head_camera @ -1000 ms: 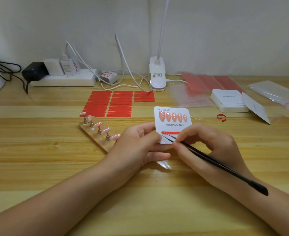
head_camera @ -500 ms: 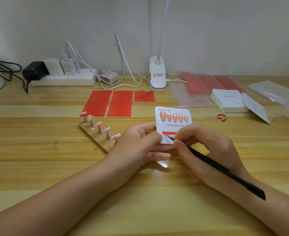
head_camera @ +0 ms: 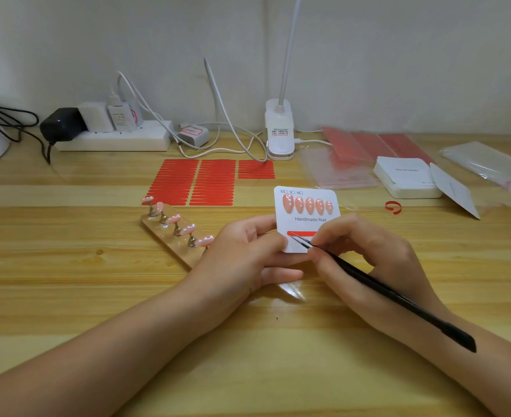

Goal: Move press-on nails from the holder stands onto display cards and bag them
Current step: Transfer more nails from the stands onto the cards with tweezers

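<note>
A white display card printed "Handmade Nail" carries a row of several pink nails along its top and a red strip below the text. My left hand grips the card's lower left corner. My right hand holds black tweezers, whose tips touch the red strip. To the left lies a wooden holder stand with several pink nails on metal posts.
Sheets of red adhesive strips lie behind the stand. At the back are a power strip, cables and a clip lamp. A stack of blank cards, clear bags and a red curl of backing sit right.
The tweezers' tips have shifted slightly up onto the red strip, and my right hand's fingers now cover its right end. The card has barely moved.
</note>
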`<action>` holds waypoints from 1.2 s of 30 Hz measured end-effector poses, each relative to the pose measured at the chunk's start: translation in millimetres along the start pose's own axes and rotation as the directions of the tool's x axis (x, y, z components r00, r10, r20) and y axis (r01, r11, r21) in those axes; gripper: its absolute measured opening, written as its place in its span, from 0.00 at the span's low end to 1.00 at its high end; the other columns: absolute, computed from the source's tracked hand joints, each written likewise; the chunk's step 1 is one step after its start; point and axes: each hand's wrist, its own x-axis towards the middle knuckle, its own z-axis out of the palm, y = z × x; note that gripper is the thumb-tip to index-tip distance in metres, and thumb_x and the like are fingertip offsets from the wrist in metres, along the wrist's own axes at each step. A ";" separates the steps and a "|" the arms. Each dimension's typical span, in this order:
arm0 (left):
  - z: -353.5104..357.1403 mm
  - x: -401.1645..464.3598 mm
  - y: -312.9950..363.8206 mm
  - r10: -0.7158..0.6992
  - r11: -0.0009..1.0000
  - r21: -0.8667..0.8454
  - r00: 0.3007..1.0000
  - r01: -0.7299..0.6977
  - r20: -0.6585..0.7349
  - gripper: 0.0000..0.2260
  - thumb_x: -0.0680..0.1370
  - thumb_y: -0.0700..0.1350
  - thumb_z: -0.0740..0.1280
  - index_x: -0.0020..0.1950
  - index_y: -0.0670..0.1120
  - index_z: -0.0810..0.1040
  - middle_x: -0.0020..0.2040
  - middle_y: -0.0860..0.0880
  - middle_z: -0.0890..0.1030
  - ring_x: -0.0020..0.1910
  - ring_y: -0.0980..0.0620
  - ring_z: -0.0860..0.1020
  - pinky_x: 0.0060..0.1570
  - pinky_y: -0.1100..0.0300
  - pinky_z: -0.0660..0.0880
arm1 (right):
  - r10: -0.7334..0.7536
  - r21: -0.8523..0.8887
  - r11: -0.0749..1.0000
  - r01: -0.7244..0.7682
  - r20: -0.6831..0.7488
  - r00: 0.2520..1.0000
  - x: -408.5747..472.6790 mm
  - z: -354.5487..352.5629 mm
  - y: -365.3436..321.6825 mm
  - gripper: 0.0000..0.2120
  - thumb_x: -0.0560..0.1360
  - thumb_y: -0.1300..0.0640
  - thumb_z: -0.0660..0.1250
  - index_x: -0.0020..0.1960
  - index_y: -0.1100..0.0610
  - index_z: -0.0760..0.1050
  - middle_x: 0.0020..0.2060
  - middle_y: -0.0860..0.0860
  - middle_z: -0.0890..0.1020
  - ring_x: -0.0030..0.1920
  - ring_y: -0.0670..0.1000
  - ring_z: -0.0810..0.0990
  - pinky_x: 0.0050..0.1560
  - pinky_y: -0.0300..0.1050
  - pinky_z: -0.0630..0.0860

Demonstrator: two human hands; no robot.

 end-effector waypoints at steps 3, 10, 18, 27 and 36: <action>0.1 -0.1 -0.2 0.001 1.000 -0.002 1.000 -0.001 0.002 0.16 0.78 0.32 0.56 0.48 0.48 0.80 0.45 0.52 0.85 0.41 0.57 0.83 0.33 0.68 0.77 | -0.015 -0.026 1.000 0.015 0.000 1.000 0.0 0.3 0.1 0.03 0.69 0.63 0.69 0.41 0.62 0.76 0.34 0.48 0.79 0.36 0.45 0.77 0.40 0.31 0.74; 0.0 -0.8 0.0 0.008 1.000 0.013 1.000 -0.008 0.015 0.17 0.78 0.31 0.55 0.48 0.48 0.80 0.45 0.53 0.85 0.41 0.57 0.83 0.33 0.67 0.77 | -0.035 -0.043 0.998 0.036 0.009 0.999 0.6 0.0 0.0 0.05 0.71 0.59 0.64 0.41 0.60 0.76 0.36 0.42 0.77 0.36 0.43 0.77 0.41 0.29 0.73; 0.8 -0.9 -0.2 0.016 1.000 0.023 0.999 -0.017 0.027 0.17 0.79 0.32 0.55 0.50 0.48 0.79 0.46 0.53 0.85 0.44 0.57 0.83 0.34 0.68 0.78 | -0.061 -0.033 0.997 0.062 0.032 0.998 0.1 0.2 2.1 0.06 0.72 0.61 0.62 0.41 0.62 0.76 0.34 0.48 0.78 0.35 0.45 0.76 0.36 0.35 0.74; 0.3 -1.2 0.0 0.006 1.000 -0.001 1.000 -0.006 0.011 0.16 0.79 0.32 0.55 0.50 0.47 0.79 0.47 0.51 0.85 0.45 0.54 0.83 0.34 0.67 0.78 | 0.058 0.110 0.992 -0.056 -0.017 0.998 1.4 -0.4 2.7 0.05 0.72 0.64 0.64 0.40 0.56 0.73 0.34 0.47 0.77 0.35 0.45 0.76 0.38 0.34 0.74; 1.8 -1.4 0.7 0.004 1.000 0.025 1.000 -0.004 0.005 0.16 0.78 0.32 0.56 0.50 0.47 0.80 0.45 0.52 0.85 0.40 0.58 0.83 0.34 0.67 0.78 | -0.015 -0.012 1.000 0.015 0.006 1.000 0.6 1.0 0.3 0.03 0.69 0.64 0.68 0.41 0.59 0.74 0.35 0.40 0.75 0.35 0.43 0.76 0.39 0.31 0.73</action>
